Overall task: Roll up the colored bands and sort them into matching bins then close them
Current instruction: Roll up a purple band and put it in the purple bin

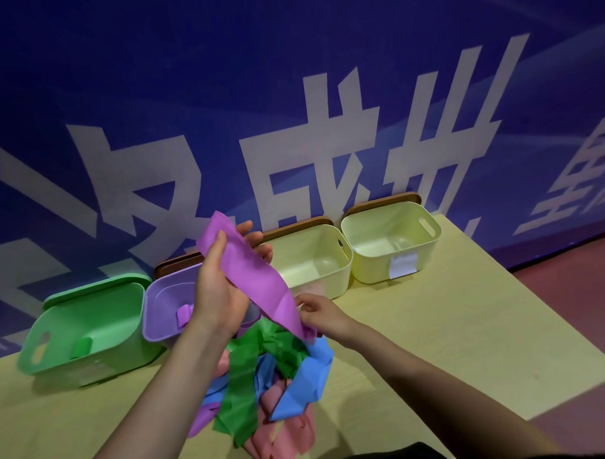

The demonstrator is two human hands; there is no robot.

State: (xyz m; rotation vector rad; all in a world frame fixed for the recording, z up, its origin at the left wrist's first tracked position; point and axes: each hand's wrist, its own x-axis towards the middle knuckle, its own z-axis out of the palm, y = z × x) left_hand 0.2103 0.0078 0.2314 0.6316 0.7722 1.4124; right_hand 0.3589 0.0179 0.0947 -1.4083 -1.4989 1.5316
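left hand (217,294): raised above the purple bin, thumb and fingers (257,238) curled round the top end of a long purple stretchy band (253,277)
right hand (320,314): lower and to the right, fingers pinching the bottom end of that same band, so it's stretched out slanting between both hands
pile: tangled green band (243,386), blue band (308,380) and pink bands (284,439) heaped on the pale yellow-green table (435,334), near side, right under the hands
green plastic bin (82,336): far left, open, lid propped behind it, a small green roll (81,347) inside
purple plastic bin (166,302): just right of the green one, open, a purple roll (184,314) inside, partly hidden by the left wrist
two pale yellow plastic bins (312,263): further right along the wall, both open, brown lids standing behind; the rightmost has a white label on its front
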